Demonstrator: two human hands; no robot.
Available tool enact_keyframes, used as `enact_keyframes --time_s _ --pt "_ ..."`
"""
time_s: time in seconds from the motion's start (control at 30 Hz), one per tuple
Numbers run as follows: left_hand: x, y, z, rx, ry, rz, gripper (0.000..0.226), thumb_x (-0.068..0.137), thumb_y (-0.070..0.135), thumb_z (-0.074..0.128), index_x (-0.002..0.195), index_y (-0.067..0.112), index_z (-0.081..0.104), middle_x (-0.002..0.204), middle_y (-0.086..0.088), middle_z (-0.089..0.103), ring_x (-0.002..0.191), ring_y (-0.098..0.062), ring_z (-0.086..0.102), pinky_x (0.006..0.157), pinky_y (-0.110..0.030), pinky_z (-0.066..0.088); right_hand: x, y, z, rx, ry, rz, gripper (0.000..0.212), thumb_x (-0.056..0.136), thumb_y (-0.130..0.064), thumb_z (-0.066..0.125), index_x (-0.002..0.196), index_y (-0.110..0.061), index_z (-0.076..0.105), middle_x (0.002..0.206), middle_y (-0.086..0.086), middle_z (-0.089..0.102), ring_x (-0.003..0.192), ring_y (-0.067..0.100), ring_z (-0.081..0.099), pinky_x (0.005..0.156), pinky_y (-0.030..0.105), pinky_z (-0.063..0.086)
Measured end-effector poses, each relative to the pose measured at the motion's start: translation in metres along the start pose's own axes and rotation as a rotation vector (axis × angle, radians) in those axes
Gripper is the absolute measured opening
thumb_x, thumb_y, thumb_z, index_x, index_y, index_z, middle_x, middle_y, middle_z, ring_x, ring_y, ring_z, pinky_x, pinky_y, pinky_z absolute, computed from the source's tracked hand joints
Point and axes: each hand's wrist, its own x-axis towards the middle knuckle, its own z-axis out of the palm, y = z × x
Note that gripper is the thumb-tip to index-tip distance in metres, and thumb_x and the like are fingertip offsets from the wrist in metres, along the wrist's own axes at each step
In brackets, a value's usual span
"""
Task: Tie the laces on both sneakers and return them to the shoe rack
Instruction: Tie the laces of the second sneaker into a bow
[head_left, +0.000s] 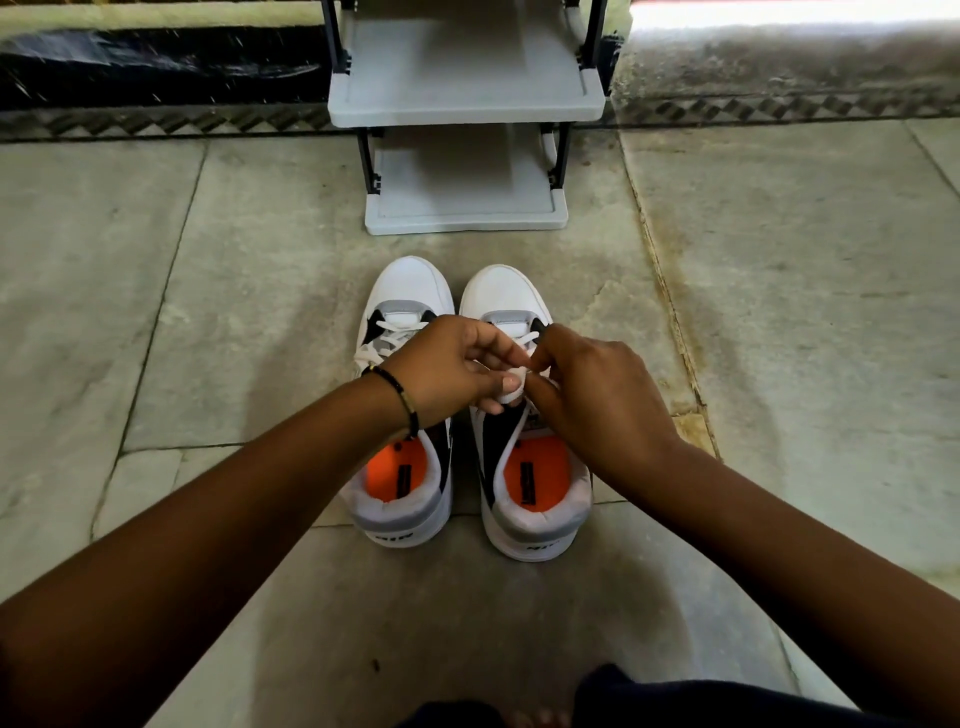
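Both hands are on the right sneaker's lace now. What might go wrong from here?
1. The left hand and right hand pinch the lace close together, so a loop may slip before it tightens.
2. The left sneaker touches the right sneaker, and its loose laces might get caught.

A grey stone floor (234, 312) carries two white sneakers (402, 415) side by side near its middle, toes toward a grey shoe rack (467, 218) standing at the far edge.
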Motion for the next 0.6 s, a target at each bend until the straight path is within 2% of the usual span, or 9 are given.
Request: enact_keyframes --time_s 0.13,0.2,0.27,0.3,0.4,0.5,0.6 --pt "-0.001 0.002 0.005 0.145 0.088 0.047 0.018 0.075 0.000 0.069 0.079 0.016 0.063 0.071 0.001 0.060 0.064 -0.011 0.061 0.066 -0.023 0.055 0.000 0.005 -0.005 0.105 -0.071 0.149 0.016 0.083 -0.026 0.065 0.093 -0.014 0.065 0.075 0.007 0.065 0.073 0.024 0.061 0.061 0.029 0.043" --pt "-0.003 0.004 0.007 0.319 0.133 0.110 0.017 0.072 0.004 0.072 0.079 0.018 0.064 0.069 0.007 0.061 0.066 -0.007 0.059 0.069 -0.014 0.048 0.000 0.008 -0.004 0.106 -0.128 0.183 0.016 0.083 -0.028 0.065 0.091 -0.014 0.068 0.080 0.009 0.068 0.075 0.023 0.062 0.063 0.029 0.045" --pt "-0.006 0.007 0.007 0.449 0.166 0.157 0.015 0.073 0.005 0.069 0.082 0.017 0.067 0.072 0.008 0.062 0.069 -0.004 0.058 0.065 -0.003 0.040 -0.001 0.009 -0.003 0.079 -0.172 0.186 0.018 0.084 -0.028 0.064 0.089 -0.012 0.071 0.081 0.011 0.070 0.074 0.023 0.061 0.064 0.031 0.048" --pt "-0.007 0.007 0.007 0.501 0.183 0.170 0.016 0.075 0.004 0.067 0.084 0.017 0.068 0.076 0.006 0.063 0.072 -0.006 0.059 0.065 -0.003 0.039 -0.002 0.010 -0.002 0.052 -0.181 0.173 0.020 0.085 -0.029 0.063 0.088 -0.010 0.070 0.080 0.012 0.069 0.073 0.024 0.061 0.063 0.033 0.048" --pt "-0.009 0.009 0.008 0.624 0.231 0.176 0.018 0.079 0.004 0.062 0.091 0.016 0.069 0.087 0.000 0.061 0.083 -0.015 0.059 0.075 -0.021 0.042 -0.008 0.010 0.002 -0.078 -0.205 0.116 0.028 0.090 -0.033 0.056 0.090 -0.008 0.067 0.079 0.014 0.068 0.069 0.026 0.060 0.062 0.037 0.051" --pt "-0.011 0.010 0.008 0.689 0.235 0.174 0.019 0.080 0.008 0.061 0.094 0.017 0.069 0.094 -0.006 0.064 0.089 -0.019 0.059 0.080 -0.029 0.045 -0.013 0.009 0.002 -0.126 -0.231 0.108 0.025 0.091 -0.030 0.054 0.098 -0.008 0.064 0.084 0.015 0.067 0.071 0.029 0.061 0.061 0.038 0.051" --pt "-0.012 0.009 0.008 0.686 0.246 0.158 0.020 0.080 0.006 0.060 0.095 0.017 0.069 0.096 -0.009 0.064 0.091 -0.023 0.059 0.084 -0.036 0.047 -0.016 0.007 0.002 -0.247 -0.258 0.024 0.017 0.091 -0.020 0.051 0.101 -0.008 0.057 0.084 0.012 0.065 0.071 0.029 0.060 0.053 0.033 0.041"
